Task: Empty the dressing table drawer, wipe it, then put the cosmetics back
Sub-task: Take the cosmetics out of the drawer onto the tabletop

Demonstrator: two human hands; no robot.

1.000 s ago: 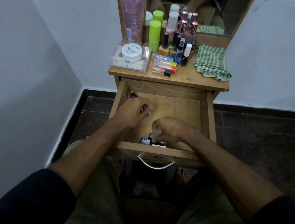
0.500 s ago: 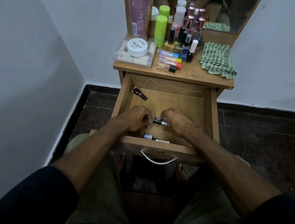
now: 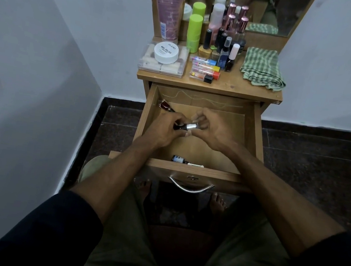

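The wooden drawer (image 3: 256,140) stands pulled out below the dressing table top. Over its middle, both hands meet on a small dark nail polish bottle with a silver cap (image 3: 188,126), held sideways. My left hand (image 3: 163,129) grips the dark body, and my right hand (image 3: 213,130) pinches the cap end. A dark red bottle (image 3: 166,106) lies in the back left corner of the drawer. Against the front wall lies another small bottle (image 3: 179,159) next to a white item (image 3: 196,165).
On the table top stand several bottles (image 3: 225,39), green containers (image 3: 194,32), a pink tube (image 3: 167,8), coloured lip tubes (image 3: 204,69) and a white round jar (image 3: 166,52) on a clear box (image 3: 148,64). A folded green checked cloth (image 3: 262,67) lies right. Walls close in on both sides.
My right hand picked the silver-capped bottle up from the drawer's front and carried it toward the middle. My left hand came over and took hold of its dark end.
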